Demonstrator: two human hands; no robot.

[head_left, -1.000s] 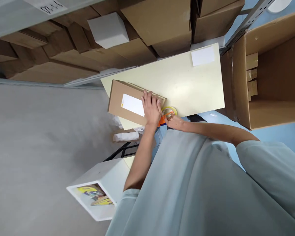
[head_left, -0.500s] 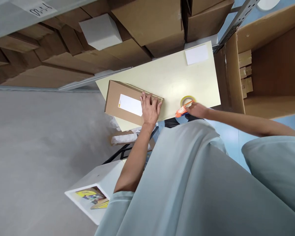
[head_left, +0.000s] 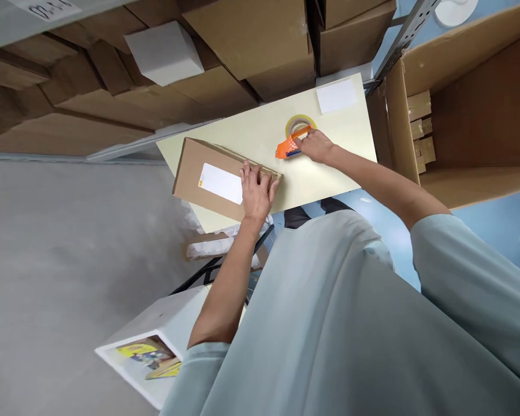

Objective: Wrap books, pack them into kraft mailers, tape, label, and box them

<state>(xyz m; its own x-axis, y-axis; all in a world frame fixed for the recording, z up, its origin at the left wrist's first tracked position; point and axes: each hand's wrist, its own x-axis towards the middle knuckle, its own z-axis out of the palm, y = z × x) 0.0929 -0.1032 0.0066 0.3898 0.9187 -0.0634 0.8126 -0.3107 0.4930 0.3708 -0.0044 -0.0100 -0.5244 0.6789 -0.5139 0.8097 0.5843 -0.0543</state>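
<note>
A brown cardboard box (head_left: 186, 167) with a white label (head_left: 221, 183) lies on the pale yellow tabletop (head_left: 329, 173). On the box's right end rests my left hand (head_left: 256, 193), fingers spread over the cardboard. My right hand (head_left: 316, 144) grips an orange tape dispenser (head_left: 287, 147), which carries a roll of tape with a yellow rim (head_left: 289, 125). The dispenser is to the right of the box and apart from it; the fingers partly cover its handle. Near the table's far right corner lies a white sheet (head_left: 337, 96).
Cardboard boxes (head_left: 251, 34) and a white box (head_left: 164, 55) fill the shelf beyond the table. A large open carton (head_left: 476, 121) stands at the right. At lower left is a white bin (head_left: 169, 318) beside a grey wall (head_left: 69, 260).
My right hand has moved the tape dispenser away from my body, from the table's near edge to over its middle. My left hand stays on the box.
</note>
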